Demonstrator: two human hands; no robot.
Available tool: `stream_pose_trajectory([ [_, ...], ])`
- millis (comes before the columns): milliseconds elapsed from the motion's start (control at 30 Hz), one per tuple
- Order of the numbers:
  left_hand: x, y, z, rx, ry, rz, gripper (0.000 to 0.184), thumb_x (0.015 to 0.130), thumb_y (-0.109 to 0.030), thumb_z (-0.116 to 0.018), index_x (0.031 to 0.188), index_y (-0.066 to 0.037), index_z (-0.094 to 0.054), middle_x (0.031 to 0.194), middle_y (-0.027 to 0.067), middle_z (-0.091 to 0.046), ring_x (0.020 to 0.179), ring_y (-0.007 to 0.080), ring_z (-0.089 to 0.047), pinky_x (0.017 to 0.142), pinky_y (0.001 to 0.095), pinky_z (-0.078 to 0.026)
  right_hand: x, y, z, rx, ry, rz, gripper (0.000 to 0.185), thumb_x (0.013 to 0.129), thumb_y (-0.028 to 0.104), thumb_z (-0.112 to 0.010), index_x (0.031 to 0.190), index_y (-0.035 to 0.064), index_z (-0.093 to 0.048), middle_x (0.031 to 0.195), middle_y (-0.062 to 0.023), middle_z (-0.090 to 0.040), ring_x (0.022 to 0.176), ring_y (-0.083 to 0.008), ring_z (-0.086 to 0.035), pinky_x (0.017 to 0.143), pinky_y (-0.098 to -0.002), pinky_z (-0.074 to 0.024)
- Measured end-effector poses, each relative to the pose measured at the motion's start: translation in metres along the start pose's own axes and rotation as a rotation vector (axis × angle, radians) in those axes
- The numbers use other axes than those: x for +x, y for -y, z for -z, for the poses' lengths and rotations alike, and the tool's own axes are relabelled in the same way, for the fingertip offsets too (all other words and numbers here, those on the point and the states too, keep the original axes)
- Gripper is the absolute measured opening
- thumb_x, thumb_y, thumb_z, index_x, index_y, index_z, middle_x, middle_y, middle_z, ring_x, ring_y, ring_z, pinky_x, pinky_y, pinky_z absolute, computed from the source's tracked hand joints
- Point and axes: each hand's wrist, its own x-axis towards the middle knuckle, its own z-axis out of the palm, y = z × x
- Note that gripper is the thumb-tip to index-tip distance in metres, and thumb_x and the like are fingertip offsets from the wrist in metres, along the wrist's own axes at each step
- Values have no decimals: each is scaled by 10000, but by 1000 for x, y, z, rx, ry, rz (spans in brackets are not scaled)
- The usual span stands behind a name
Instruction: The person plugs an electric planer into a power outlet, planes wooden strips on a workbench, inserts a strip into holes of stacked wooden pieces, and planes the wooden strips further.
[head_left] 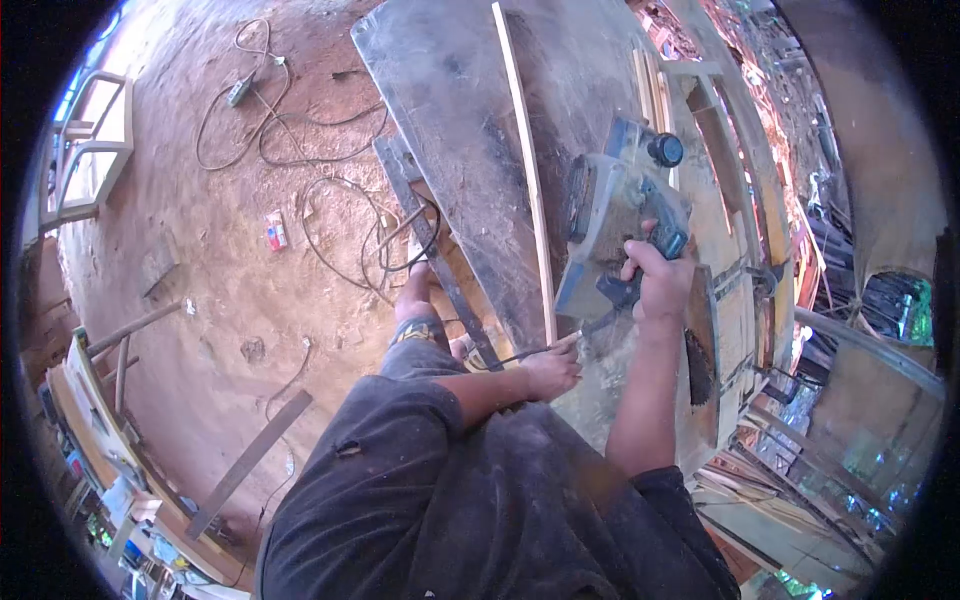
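My right hand (662,285) is closed round the rear handle of a teal electric hand planer (650,200). The planer has a black front knob and sits tilted over the right side of the worktable (450,130). My left hand (552,374) is closed at the table's near edge, on a dark power cord (512,356) that passes by the fingers. Just beyond the left fingers is the near end of a long, thin wood strip (530,170), lying lengthwise on the tabletop. The left fingertips are partly hidden.
Extension cords (270,125) lie looped on the dusty ground to the left, near a small red and white packet (276,230). A plank (250,462) lies at lower left. On the right, a wooden frame (740,300) and stacked boards border the table. My bare foot stands beside the table.
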Motion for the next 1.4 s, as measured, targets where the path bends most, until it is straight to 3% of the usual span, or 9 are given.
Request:
stream_pose_trajectory([
  [267, 2, 4, -49, -13, 122, -14, 160, 830, -257, -547, 890, -128, -619, 934, 40, -556, 979, 236, -524, 883, 394, -407, -16, -26, -14, -229, 114, -149, 304, 706, -24, -679, 993, -28, -577, 705, -72, -584, 478, -147, -530, 451, -272, -416],
  [333, -3, 5, -113, -1902, -330, 332, 101, 706, -205, -590, 720, -118, -638, 882, 68, -595, 989, 273, -546, 880, 446, -439, -18, -29, -24, -229, 140, -113, 315, 703, -9, -692, 999, -30, -584, 694, -67, -591, 473, -137, -529, 448, -266, -410],
  [367, -2, 0, -133, -2117, -458, 386, 100, 712, -202, -588, 726, -115, -635, 881, 74, -595, 980, 273, -549, 875, 441, -444, -18, -34, -26, -270, 165, -134, 310, 705, -4, -695, 995, -28, -589, 689, -61, -591, 477, -130, -529, 446, -264, -408],
  [467, -5, -3, -154, -342, -124, 218, 97, 729, -192, -582, 741, -106, -625, 879, 90, -592, 955, 274, -558, 858, 425, -460, -23, -30, -33, -300, 217, -150, 296, 711, 23, -702, 986, -24, -604, 674, -39, -594, 496, -108, -536, 455, -258, -412],
  [600, 2, -1, -193, 71, -131, 110, 93, 752, -180, -575, 762, -95, -613, 877, 112, -589, 920, 275, -570, 837, 404, -480, -31, -34, -31, -457, 224, -166, 300, 722, 62, -706, 995, -26, -615, 664, -18, -599, 504, -93, -542, 474, -256, -422],
  [833, 6, -11, -216, -515, -300, 374, 141, 861, -115, -476, 976, -63, -540, 887, 114, -551, 901, 289, -559, 835, 402, -481, -34, -30, -30, -530, 192, -184, 260, 724, 94, -705, 955, 4, -623, 653, -22, -603, 499, -97, -551, 480, -261, -428],
  [1067, 3, -10, -52, -36, -150, 67, 125, 733, -198, -603, 789, -89, -629, 945, 75, -568, 991, 263, -529, 862, 422, -427, -15, -20, -40, -564, 196, -217, 246, 703, 172, -689, 871, -7, -666, 641, -64, -628, 562, -149, -601, 567, -323, -479],
  [1133, 12, -6, -1, -5, 263, 74, 156, 742, -242, -595, 825, -124, -652, 953, 45, -573, 1002, 226, -527, 826, 384, -418, 2, -30, -47, -464, 183, -73, 248, 692, 171, -684, 862, -10, -678, 650, -76, -636, 563, -164, -605, 570, -335, -479],
  [1400, 3, -4, -33, -8, 92, 1, 200, 772, -319, -559, 882, -182, -656, 928, -23, -555, 1032, 180, -513, 834, 357, -373, 107, -12, -122, -412, 229, 5, 232, 696, 117, -684, 884, -18, -672, 631, -66, -614, 499, -150, -573, 485, -311, -435],
])
